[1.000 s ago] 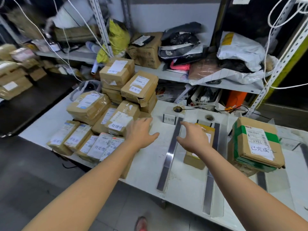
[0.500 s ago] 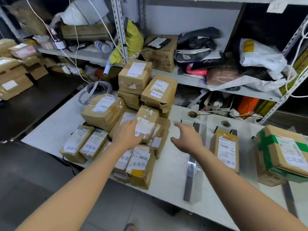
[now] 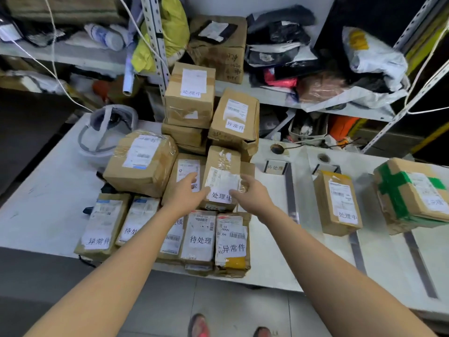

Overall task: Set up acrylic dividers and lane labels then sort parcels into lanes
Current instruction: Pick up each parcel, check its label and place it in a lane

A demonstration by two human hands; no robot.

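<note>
With left hand (image 3: 184, 193) and right hand (image 3: 252, 193) both loose-fingered and gripping nothing yet, either side of the parcel (image 3: 222, 181) labelled 处理中, atop the pile. Close both palms on its side faces, not on the taped label. Lift straight up, clear of the stacked boxes (image 3: 234, 117) behind it and the flat parcels (image 3: 201, 237) just in front of it. Carry rightward from it, over the acrylic divider (image 3: 290, 190), probably to the lane parcel (image 3: 336, 203) bearing the same mark. Set down flat, label up.

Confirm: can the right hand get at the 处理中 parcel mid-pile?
Probably yes: right hand sits at the right edge of that parcel, left hand at its left edge; nothing lies on top of it.
</note>
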